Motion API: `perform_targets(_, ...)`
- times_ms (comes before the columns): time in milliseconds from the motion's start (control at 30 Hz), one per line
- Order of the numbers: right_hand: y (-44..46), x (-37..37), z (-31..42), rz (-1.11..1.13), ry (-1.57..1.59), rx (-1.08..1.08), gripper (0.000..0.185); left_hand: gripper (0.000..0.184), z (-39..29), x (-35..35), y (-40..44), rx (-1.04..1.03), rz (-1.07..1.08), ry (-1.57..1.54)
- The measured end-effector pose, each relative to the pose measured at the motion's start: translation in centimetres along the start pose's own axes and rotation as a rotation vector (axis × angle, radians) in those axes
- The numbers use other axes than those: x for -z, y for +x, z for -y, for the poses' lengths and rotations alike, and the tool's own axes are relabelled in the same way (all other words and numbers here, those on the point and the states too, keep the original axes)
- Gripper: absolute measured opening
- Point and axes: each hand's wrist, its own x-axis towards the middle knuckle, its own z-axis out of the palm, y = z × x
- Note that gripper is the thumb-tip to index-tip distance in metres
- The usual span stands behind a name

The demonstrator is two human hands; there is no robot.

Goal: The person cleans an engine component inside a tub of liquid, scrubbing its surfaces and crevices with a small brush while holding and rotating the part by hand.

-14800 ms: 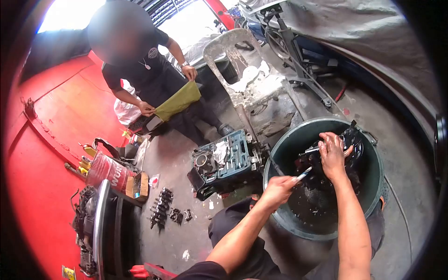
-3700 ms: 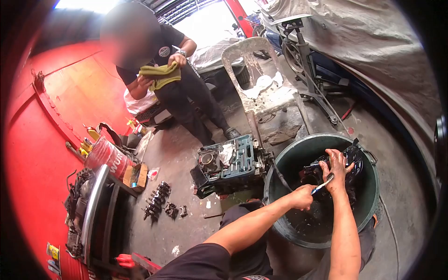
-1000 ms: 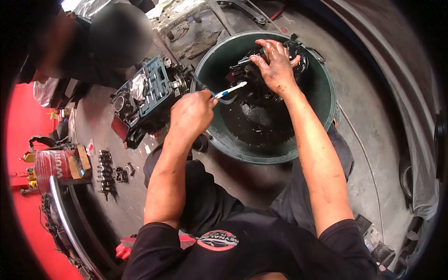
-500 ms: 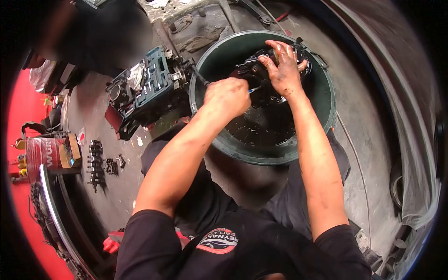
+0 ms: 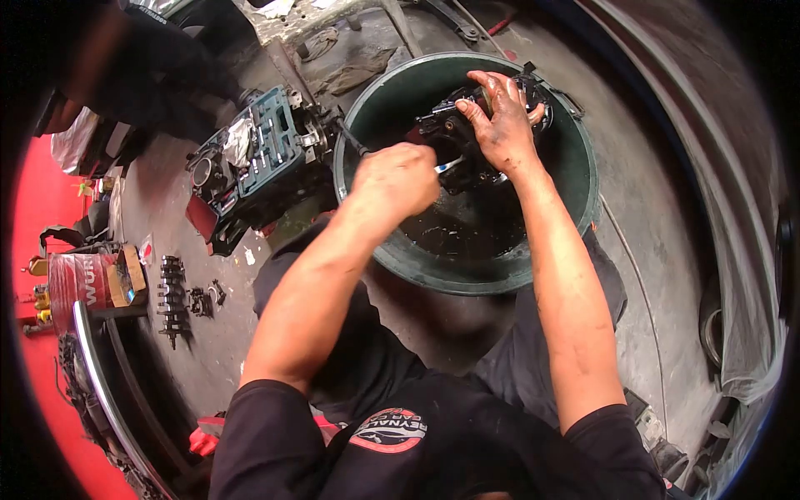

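Observation:
My left hand [image 5: 396,179] is a fist around a slim blue-and-white brush [image 5: 450,165], whose far end reaches to a dark, oily metal engine part [image 5: 454,127]. My right hand [image 5: 504,125] grips the top of this part, thumb on the near left side and fingers over the far side, with dark grime on the skin. Both hands work over a large round green tub [image 5: 367,104]. The engine part is tilted inside it, above dark wet liquid [image 5: 467,229]. Shadow and my right hand hide much of the part.
Left of the tub stands an open teal tool case [image 5: 283,133] with sockets. A crankshaft [image 5: 171,296] and small metal parts [image 5: 200,300] lie on the floor. Another person [image 5: 167,75] in dark clothes stands at upper left. Plastic sheeting [image 5: 708,125] hangs at right; a hose [image 5: 637,283] crosses the floor.
My left hand has drawn back slightly left and down, and more of the brush shows. My right hand stays nearly still on the engine part.

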Motion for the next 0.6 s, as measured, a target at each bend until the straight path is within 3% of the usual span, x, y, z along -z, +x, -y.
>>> perform_targets(67,0.0,0.0,-0.2,0.007,-0.002,0.008,0.046,0.031,0.5,2.8,-2.1,0.052,0.102,0.000)
perform_targets(267,0.0,-0.4,0.2,-0.013,0.003,-0.006,0.047,0.031,-1.1,-0.6,1.4,0.200,-0.027,0.011)
perform_targets(333,0.0,-0.2,0.3,-0.008,-0.015,-0.022,0.047,0.029,-1.4,-0.6,1.4,0.252,0.031,-0.002)
perform_targets(433,0.0,0.0,0.0,-0.001,0.002,-0.009,0.046,0.026,-0.6,1.5,-0.4,0.200,-0.145,-0.097)
perform_targets(533,-0.1,-0.1,0.0,-0.016,-0.006,-0.008,0.046,0.023,0.8,3.3,-1.6,0.022,-0.239,-0.257)
perform_targets(600,0.1,-0.1,0.2,-0.015,-0.011,-0.011,0.046,0.013,0.9,2.9,-1.8,0.013,-0.285,-0.119)
